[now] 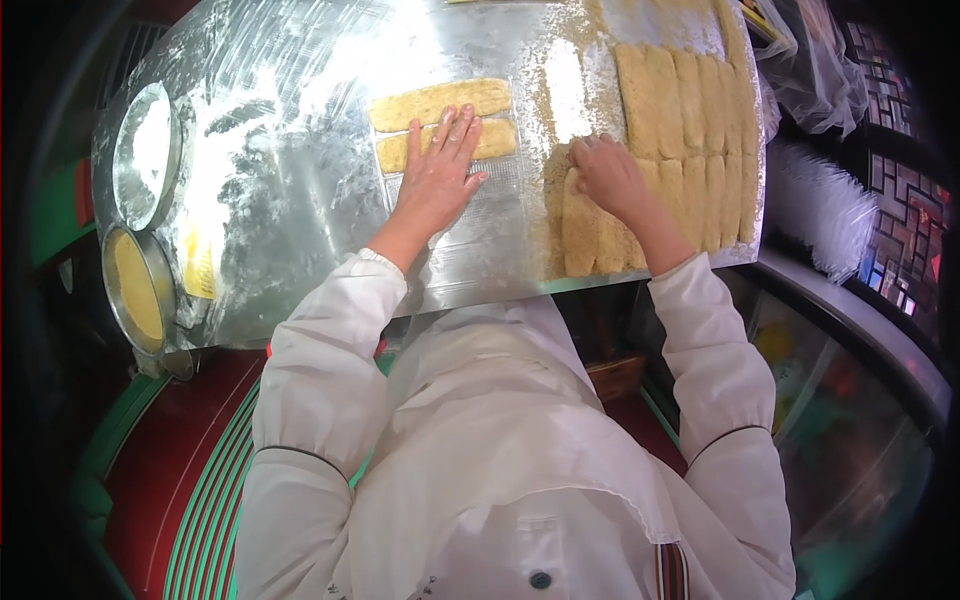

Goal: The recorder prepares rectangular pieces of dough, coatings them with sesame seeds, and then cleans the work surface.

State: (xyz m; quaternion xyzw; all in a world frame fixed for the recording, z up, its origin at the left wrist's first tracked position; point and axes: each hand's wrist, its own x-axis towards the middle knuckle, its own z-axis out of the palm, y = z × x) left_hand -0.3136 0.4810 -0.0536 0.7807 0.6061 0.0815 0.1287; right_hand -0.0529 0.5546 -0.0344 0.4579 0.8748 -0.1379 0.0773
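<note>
My left hand (pixel 438 178) lies palm down with its fingers stretched out. Its fingertips rest on the nearer of two flat, pale yellow dough strips (pixel 496 140) and reach toward the farther dough strip (pixel 440 101). Both strips lie side by side on a clear plastic sheet (pixel 500 215). To the right, my right hand (pixel 612 178) is closed, fingers curled down at the far end of a crumb-coated dough strip (pixel 580 235). Whatever its fingertips grip is hidden beneath the hand. Beside it, several coated strips (pixel 690 100) stand in two close rows.
The metal worktop (pixel 330 230) is dusted with flour, and crumbs (pixel 560 110) are scattered near the coated strips. At the left edge are a round pan of white flour (pixel 150 155) and a round pan of yellow crumbs (pixel 138 290). Clear plastic bags (pixel 815 70) hang beyond the right edge.
</note>
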